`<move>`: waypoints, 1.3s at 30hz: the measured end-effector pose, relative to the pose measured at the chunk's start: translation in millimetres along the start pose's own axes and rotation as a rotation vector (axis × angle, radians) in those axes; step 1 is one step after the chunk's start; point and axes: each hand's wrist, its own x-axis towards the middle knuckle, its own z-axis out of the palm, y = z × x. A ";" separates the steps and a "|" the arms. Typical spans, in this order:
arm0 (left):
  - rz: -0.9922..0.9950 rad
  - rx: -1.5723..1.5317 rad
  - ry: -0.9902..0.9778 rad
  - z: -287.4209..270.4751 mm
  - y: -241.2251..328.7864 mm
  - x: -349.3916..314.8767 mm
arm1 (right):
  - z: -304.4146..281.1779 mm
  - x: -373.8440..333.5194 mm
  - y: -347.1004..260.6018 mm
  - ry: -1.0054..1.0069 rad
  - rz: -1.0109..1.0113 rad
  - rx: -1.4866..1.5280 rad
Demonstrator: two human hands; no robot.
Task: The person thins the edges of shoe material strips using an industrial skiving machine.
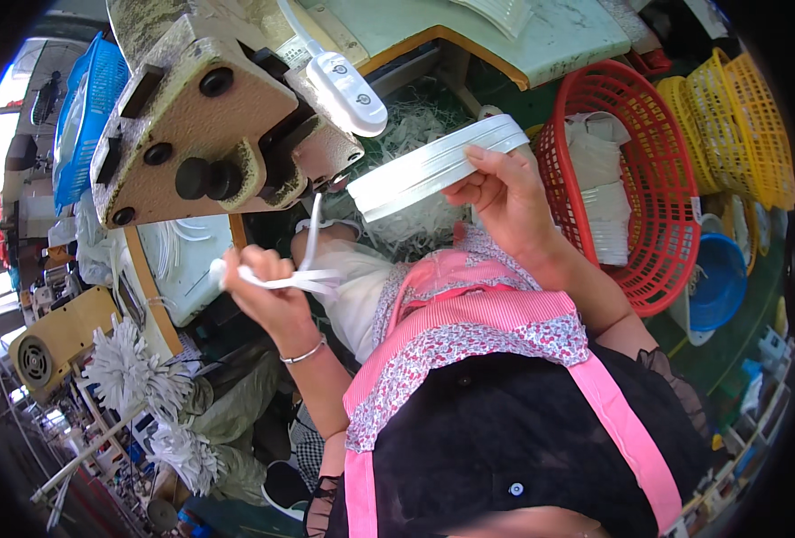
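Note:
My left hand (pixel 267 291) is closed around a narrow white strip (pixel 312 282), whose loose end sticks out to the right and is smeared by motion. Just above it, another thin white strip (pixel 311 235) hangs down from the head of a speckled beige machine (pixel 186 134). Between thumb and fingers, my right hand (pixel 509 193) grips a wide, flat white band (pixel 433 172) with lengthwise lines. That band is held up to the right of the machine head, apart from it. A white control box with buttons (pixel 348 92) is fixed beside the head.
Right of my right hand stands a red plastic basket (pixel 577 193) with white pieces inside. Yellow baskets (pixel 738 130) and a blue tub (pixel 718 282) are beyond it. White scraps (pixel 406 224) pile below the machine. Bunches of white strips (pixel 133 372) hang at left, near a blue basket (pixel 82 121).

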 end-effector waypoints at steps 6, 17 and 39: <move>-0.100 0.252 -0.101 58.1 -44.3 -19.0 | 4.0 8.1 3.7 0.047 -0.096 -0.089; -0.134 0.332 -0.075 82.7 -38.2 -21.7 | 2.1 15.4 13.9 0.042 -0.046 -0.095; 0.022 0.369 -0.005 84.9 -39.7 -14.3 | 3.1 4.8 17.9 0.034 -0.101 -0.268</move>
